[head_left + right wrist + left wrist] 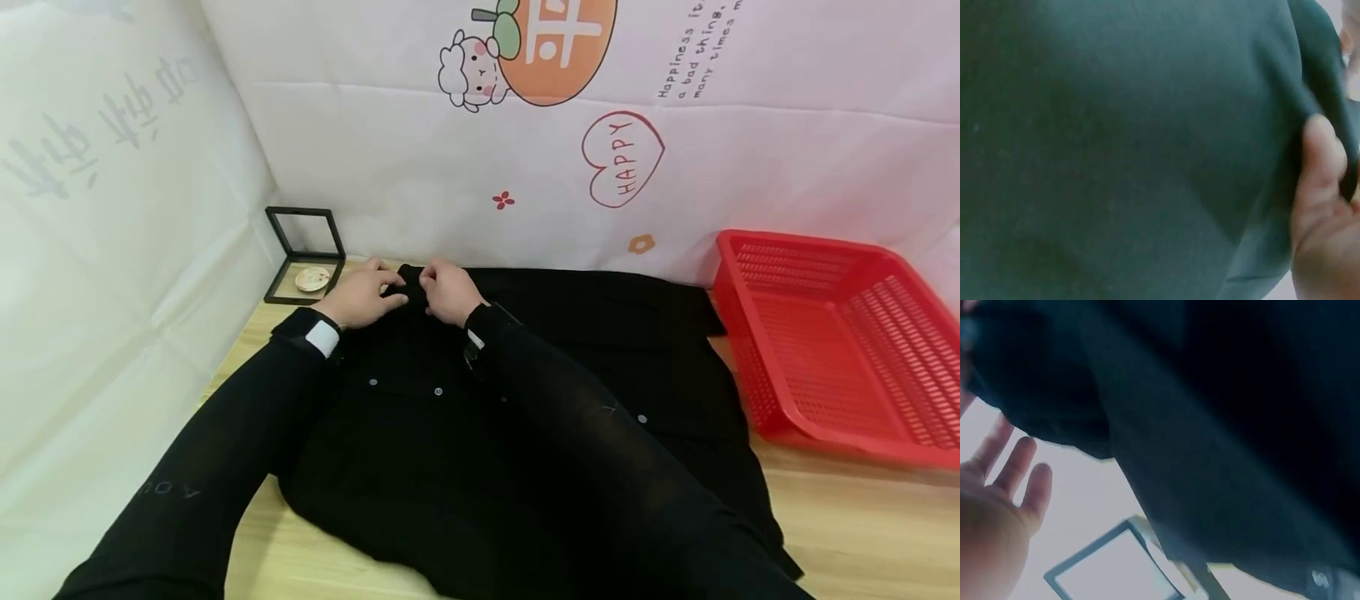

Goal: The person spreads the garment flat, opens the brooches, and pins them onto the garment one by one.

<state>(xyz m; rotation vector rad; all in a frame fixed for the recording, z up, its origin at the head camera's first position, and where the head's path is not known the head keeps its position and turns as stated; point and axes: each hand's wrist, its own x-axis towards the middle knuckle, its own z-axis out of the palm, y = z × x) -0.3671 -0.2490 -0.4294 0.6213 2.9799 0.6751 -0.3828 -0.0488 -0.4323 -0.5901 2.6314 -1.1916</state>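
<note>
A black button-up shirt (pixel 465 467) lies spread out on the wooden table, small pale buttons running across it. At its far left end, both hands meet over the collar area. My left hand (pixel 362 294) holds the cloth there between thumb and forefinger, its other fingers loosely extended beside the fabric in the left wrist view. Close to its right, my right hand (pixel 452 293) pinches the same part of the shirt. In the right wrist view, the right thumb (pixel 1321 156) presses against the raised dark cloth. The pinched edge itself is mostly hidden by the fingers.
A black-framed open case (pixel 305 254) with a round, pale disc (pixel 312 278) stands at the back left, near the left wrist. On the right is a red plastic basket (pixel 757 342). A white printed sheet (pixel 375 150) hangs behind the table and along its left side.
</note>
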